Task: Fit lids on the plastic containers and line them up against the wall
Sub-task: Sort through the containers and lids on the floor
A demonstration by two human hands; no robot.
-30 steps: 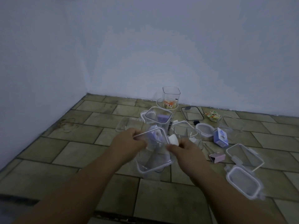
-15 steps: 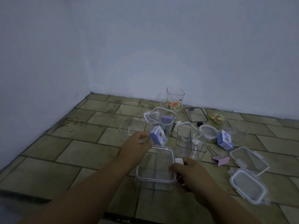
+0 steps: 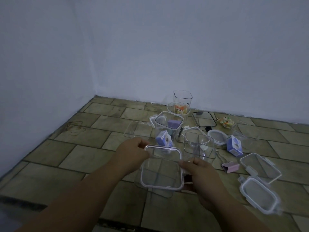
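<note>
I hold a clear square container [image 3: 161, 169] with a pale rim over the floor tiles, its opening facing me. My left hand [image 3: 132, 152] grips its upper left edge and my right hand [image 3: 199, 174] grips its right side. Behind it stand a tall clear container [image 3: 168, 128] with purple items inside, a short clear container [image 3: 198, 144], and a tall empty one [image 3: 183, 97] by the wall. Loose lids lie about: a black-rimmed lid [image 3: 203, 119], a flat clear lid [image 3: 138, 129], a white clip lid [image 3: 260, 164] and a clip lid [image 3: 259, 195] at the right.
A round clear bowl [image 3: 178, 108] with an orange item sits near the wall. An oval tub [image 3: 216, 137], a purple box [image 3: 235, 145], a pink binder clip [image 3: 229, 167] and a colourful packet [image 3: 225, 122] litter the tiles. Walls meet in a corner [image 3: 94, 96] at the left.
The container came down and toward me and turned its opening to face me. A purple box that was seen through it now sits by the tall container. Both hands kept their hold.
</note>
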